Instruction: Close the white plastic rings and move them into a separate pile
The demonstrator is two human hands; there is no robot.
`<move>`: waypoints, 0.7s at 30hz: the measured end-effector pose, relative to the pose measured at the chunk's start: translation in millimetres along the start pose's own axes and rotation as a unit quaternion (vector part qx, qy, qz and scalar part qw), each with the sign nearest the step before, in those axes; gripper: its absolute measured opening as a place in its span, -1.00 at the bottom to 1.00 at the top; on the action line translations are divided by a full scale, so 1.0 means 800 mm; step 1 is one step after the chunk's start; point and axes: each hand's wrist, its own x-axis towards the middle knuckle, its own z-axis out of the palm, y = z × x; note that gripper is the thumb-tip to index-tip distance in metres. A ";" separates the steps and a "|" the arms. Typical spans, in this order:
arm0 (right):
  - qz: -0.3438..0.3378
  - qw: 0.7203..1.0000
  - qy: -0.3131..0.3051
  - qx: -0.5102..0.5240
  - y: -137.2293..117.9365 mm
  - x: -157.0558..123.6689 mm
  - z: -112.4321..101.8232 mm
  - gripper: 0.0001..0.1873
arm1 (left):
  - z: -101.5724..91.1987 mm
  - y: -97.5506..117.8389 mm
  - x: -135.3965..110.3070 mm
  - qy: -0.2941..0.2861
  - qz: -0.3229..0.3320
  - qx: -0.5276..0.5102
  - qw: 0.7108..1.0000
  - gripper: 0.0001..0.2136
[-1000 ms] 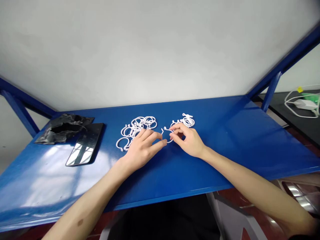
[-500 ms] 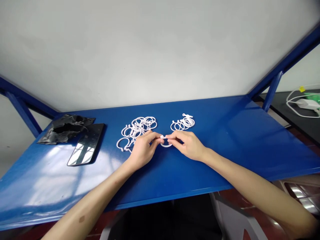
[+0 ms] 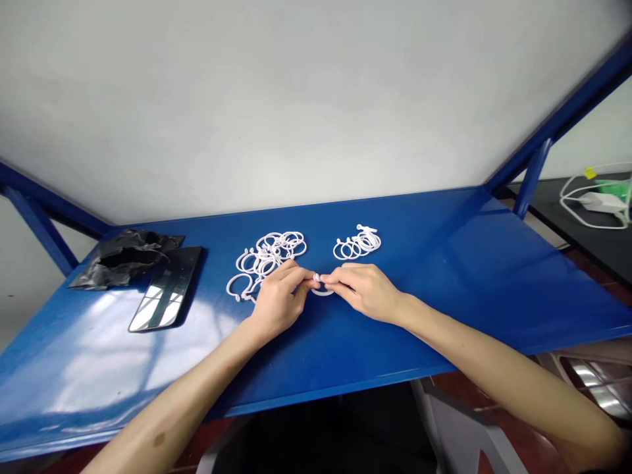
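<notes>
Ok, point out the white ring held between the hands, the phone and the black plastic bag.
White ring (image 3: 323,293), head view: lower arc of its loop.
Phone (image 3: 166,289), head view: middle of its glossy face.
Black plastic bag (image 3: 124,243), head view: crumpled side above its opening.

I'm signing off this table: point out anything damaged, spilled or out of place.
The black plastic bag on the left of the blue table is crumpled, its mouth gaping and ragged, possibly torn. The phone beside it looks unrelated to the white ring held by the left hand and right hand. Nothing looks spilled.
</notes>
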 end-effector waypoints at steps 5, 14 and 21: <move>-0.036 0.998 -0.018 -0.040 0.001 -0.003 0.005 -0.80 | 0.000 -0.009 0.000 -0.029 0.048 0.003 0.998 -0.81; 0.047 0.987 0.069 -0.138 0.028 0.014 -0.007 -0.84 | -0.014 -0.041 0.015 -0.051 0.027 0.201 0.978 -0.77; 0.126 0.965 0.123 -0.196 0.068 0.009 -0.030 -0.83 | -0.024 -0.072 0.010 -0.040 0.002 0.315 0.948 -0.85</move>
